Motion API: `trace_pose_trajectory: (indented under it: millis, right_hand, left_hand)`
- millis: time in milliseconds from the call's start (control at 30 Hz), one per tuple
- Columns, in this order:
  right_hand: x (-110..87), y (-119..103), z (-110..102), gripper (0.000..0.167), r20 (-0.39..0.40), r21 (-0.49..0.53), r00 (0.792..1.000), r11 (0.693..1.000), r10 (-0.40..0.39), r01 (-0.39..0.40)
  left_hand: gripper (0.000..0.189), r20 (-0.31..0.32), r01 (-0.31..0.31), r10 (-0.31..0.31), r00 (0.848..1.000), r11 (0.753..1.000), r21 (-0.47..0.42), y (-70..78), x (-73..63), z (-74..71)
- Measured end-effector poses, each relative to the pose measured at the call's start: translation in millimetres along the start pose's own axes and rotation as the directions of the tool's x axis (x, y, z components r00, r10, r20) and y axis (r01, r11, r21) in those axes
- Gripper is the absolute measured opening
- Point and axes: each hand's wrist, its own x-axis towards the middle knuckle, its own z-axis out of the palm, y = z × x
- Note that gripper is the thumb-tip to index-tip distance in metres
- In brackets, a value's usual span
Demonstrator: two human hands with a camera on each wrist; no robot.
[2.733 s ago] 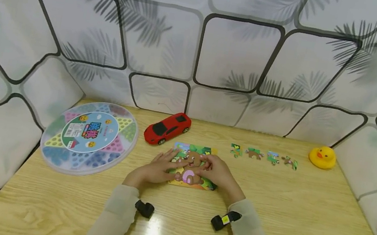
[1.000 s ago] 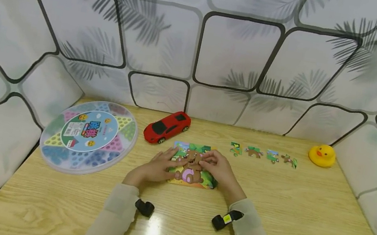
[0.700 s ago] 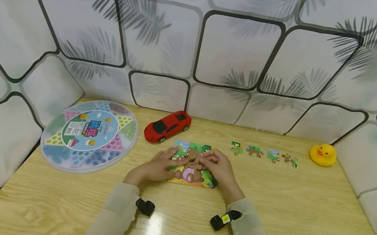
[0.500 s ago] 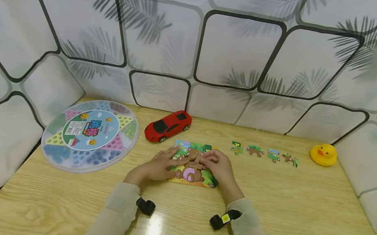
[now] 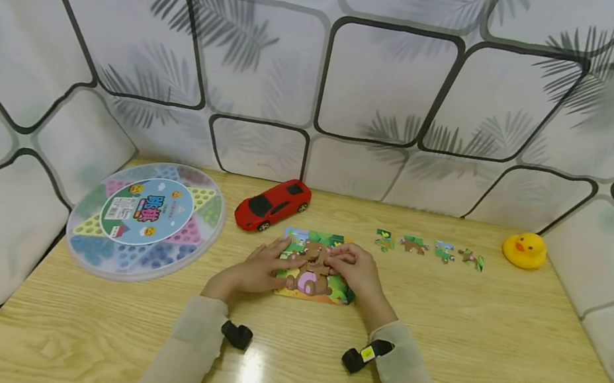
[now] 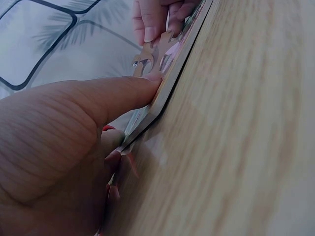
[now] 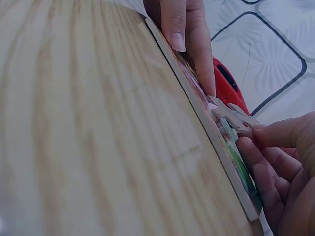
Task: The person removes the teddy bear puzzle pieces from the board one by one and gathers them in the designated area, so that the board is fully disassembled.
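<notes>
A bear jigsaw puzzle board (image 5: 291, 292) lies flat on the wooden table between both hands. My left hand (image 5: 252, 271) rests on its left side with fingers spread; the thumb (image 6: 123, 96) presses down near the front edge. My right hand (image 5: 359, 275) is over the board's right part and pinches a brown puzzle piece (image 7: 235, 117) between thumb and fingers. That piece is tilted up over the middle of the board, seen edge-on in the right wrist view. A left fingertip meets its other end there. Part of the picture is hidden under the hands.
Several loose puzzle pieces (image 5: 415, 245) lie in a row behind the board to the right. A red toy car (image 5: 273, 205) stands behind the board, left of centre. A round Chinese checkers set (image 5: 146, 219) lies at left, a yellow rubber duck (image 5: 524, 250) at far right.
Earliest, the bear's picture looked flat and whole; since then a brown piece has come up tilted in my right fingers. My right fingers have shifted slightly; my left hand stays in place.
</notes>
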Motion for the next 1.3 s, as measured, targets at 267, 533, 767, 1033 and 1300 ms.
trace_pose_trajectory:
  millis: [267,533,767,1033,1300]
  right_hand:
    - [0.0,-2.4,0.3,0.015,-0.025,0.077,0.998,0.996,0.049,-0.047]
    - [1.7,-0.9,-1.8,0.017,-0.03,0.146,0.998,0.988,0.059,-0.054]
    - [1.1,-2.5,-10.6,0.021,0.025,0.209,0.994,0.972,0.103,-0.106]
    - [-0.1,4.4,-39.5,0.028,0.008,0.095,0.996,0.992,0.088,-0.089]
    - [-6.0,8.4,-76.8,0.034,-0.062,0.066,0.988,0.989,0.14,-0.136]
  left_hand:
    - [0.054,-0.001,0.003,-0.003,1.0,1.0,-0.01,-2.5,0.6,0.3]
    - [0.054,-0.004,0.005,-0.005,1.0,1.0,-0.016,-3.5,1.3,1.4]
    - [0.054,0.003,0.014,-0.014,1.0,1.0,-0.012,-3.8,1.4,1.5]
    - [0.054,0.002,-0.002,0.002,1.0,0.999,0.032,-5.9,1.8,3.0]
    - [0.054,-0.007,-0.01,0.01,1.0,1.0,0.029,-5.4,1.3,1.6]
